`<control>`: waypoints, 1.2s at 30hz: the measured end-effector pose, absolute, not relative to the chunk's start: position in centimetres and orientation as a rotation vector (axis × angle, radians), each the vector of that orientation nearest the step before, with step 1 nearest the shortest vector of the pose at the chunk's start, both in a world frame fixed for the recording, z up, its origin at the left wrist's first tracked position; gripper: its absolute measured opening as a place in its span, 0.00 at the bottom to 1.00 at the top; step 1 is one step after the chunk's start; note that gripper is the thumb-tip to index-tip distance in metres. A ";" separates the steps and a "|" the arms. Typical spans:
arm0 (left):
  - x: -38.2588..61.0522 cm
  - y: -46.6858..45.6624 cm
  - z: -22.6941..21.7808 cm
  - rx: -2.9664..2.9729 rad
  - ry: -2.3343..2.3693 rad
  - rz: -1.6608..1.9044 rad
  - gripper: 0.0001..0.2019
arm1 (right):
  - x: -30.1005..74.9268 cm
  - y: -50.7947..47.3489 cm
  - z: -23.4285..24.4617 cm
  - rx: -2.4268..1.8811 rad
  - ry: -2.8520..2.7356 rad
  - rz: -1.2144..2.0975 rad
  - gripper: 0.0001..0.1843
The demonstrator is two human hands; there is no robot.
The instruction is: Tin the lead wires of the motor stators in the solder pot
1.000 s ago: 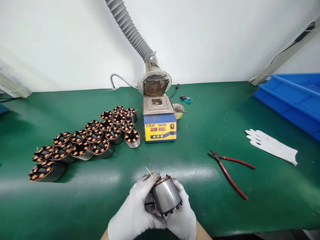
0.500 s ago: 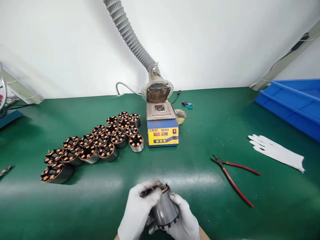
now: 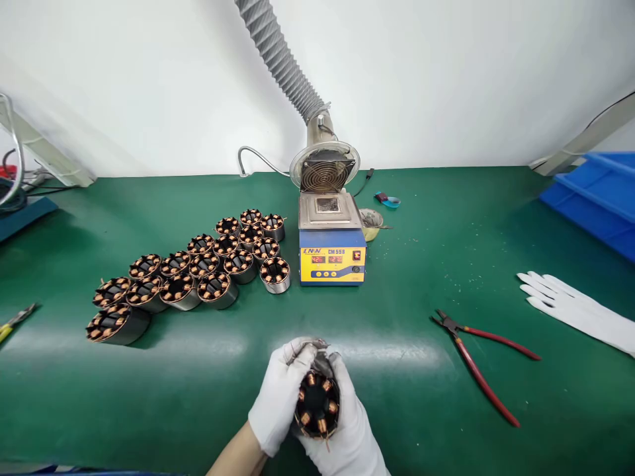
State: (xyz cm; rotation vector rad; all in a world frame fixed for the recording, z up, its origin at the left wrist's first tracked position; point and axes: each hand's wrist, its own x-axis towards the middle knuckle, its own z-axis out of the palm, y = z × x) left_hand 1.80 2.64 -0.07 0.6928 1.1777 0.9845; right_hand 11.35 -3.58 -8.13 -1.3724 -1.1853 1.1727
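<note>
Both hands wear white gloves and meet at the bottom centre of the frame. The left hand (image 3: 278, 396) is curled round the left side of a stator (image 3: 317, 404), with its fingers wrapped over the top. The right hand (image 3: 350, 436) cups the stator from the right and from below, so the 2 hands close on it together. The stator is held above the near edge of the green surface (image 3: 426, 277). Its open end is turned toward the camera and shows a ring of copper coils around a dark bore.

Right of the hands, red-handled pliers (image 3: 479, 360) lie flat on the surface with the handles spread. Further right, spare white gloves (image 3: 575, 309) lie near the frame edge. Left of centre and well apart from the hands, a cluster of stators (image 3: 198, 268) stands upright in rows that run from lower left to upper right. Just beside the cluster's right end stands a yellow and blue solder pot (image 3: 332, 254) with 2 red displays lit. A round fan hood (image 3: 325, 173) is behind it, on a grey ribbed hose (image 3: 280, 49) that rises to the top of the frame. A small dish (image 3: 371, 221) is just right of the pot. Blue bins (image 3: 595, 198) fill the upper right, and a yellow-handled tool (image 3: 14, 318) lies at the left edge.
</note>
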 end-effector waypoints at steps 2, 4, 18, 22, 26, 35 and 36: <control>1.6 2.7 0.0 0.616 1.205 1.137 0.16 | 11.3 -3.8 -8.5 -1.441 -1.303 0.934 0.46; 0.5 2.6 0.2 0.499 1.180 1.352 0.14 | 11.6 -4.0 -8.6 -1.475 -1.408 0.806 0.46; -1.7 5.1 1.2 0.831 1.409 1.088 0.09 | 13.1 -2.6 -7.2 -1.365 -1.705 0.602 0.47; -1.0 4.1 1.9 0.770 1.376 0.874 0.16 | 13.0 -3.0 -7.3 -1.400 -1.686 0.670 0.56; 0.5 3.6 2.1 0.674 1.288 0.876 0.11 | 12.9 -2.7 -6.6 -1.384 -1.715 0.613 0.54; 2.2 3.3 1.8 0.591 1.424 0.959 0.08 | 12.8 -2.6 -5.7 -1.385 -1.695 0.687 0.53; 2.2 3.2 1.8 0.591 1.444 0.972 0.08 | 12.8 -2.6 -5.8 -1.389 -1.691 0.693 0.53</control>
